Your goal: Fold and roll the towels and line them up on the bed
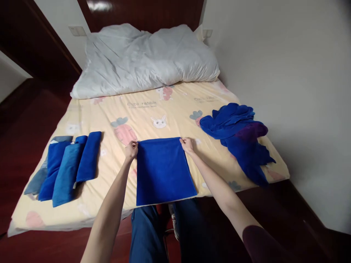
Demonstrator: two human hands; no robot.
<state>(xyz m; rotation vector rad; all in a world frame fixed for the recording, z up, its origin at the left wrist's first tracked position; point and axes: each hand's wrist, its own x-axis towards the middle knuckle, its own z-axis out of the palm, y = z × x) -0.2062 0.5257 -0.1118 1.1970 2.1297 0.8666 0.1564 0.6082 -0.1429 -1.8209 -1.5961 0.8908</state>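
Note:
A square blue towel (164,171) lies spread flat at the front edge of the bed, its near edge along the mattress rim. My left hand (131,150) pinches its far left corner. At the far right corner, my right hand (187,145) grips the cloth between thumb and fingers. Left of the towel are several folded cloths: a dark blue one (90,156), a lighter blue one (65,175) and others partly overlapped beneath. To the right lies a crumpled heap of blue cloths (233,122) with a purple piece (251,131) among them.
The bed (170,109) has a pale yellow sheet printed with rabbits and carrots. A bulky whitish-grey quilt (150,62) is piled at its head, before the dark headboard (148,12). A white wall (287,91) runs along the right. Dark red floor (16,120) shows at left.

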